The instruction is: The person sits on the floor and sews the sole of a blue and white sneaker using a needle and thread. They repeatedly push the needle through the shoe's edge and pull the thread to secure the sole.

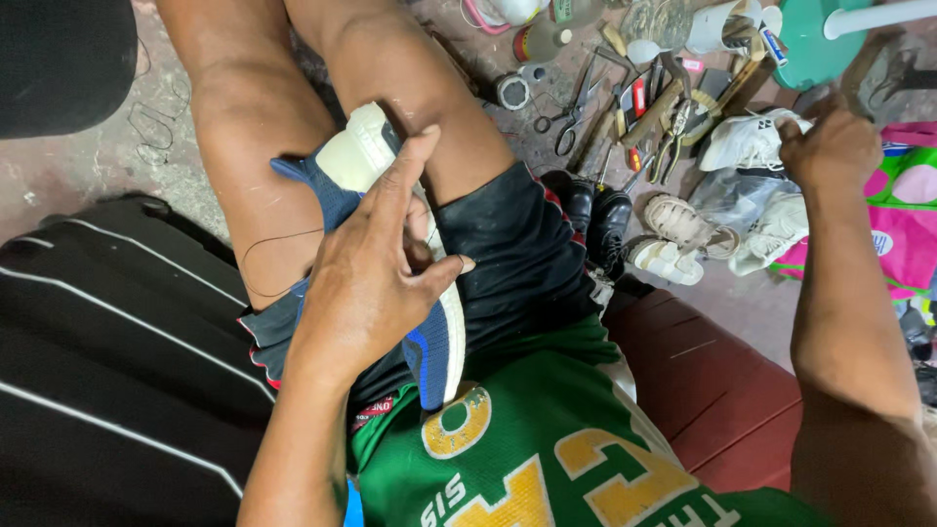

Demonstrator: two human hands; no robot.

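Between the knees, left hand (pixel 366 278) clasps blue shoe (pixel 429 342); right hand (pixel 830 146) loosely curled, empty.

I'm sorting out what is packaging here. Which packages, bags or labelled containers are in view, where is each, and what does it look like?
Pink bag: far right on the floor, beside the right hand; pink with green and white patches.
Clear plastic bag: under the white shoes, crumpled.
Bottle: top centre, lying down, red label band, pale cap.
Small tube: top right, blue and white.
No screens or signs.
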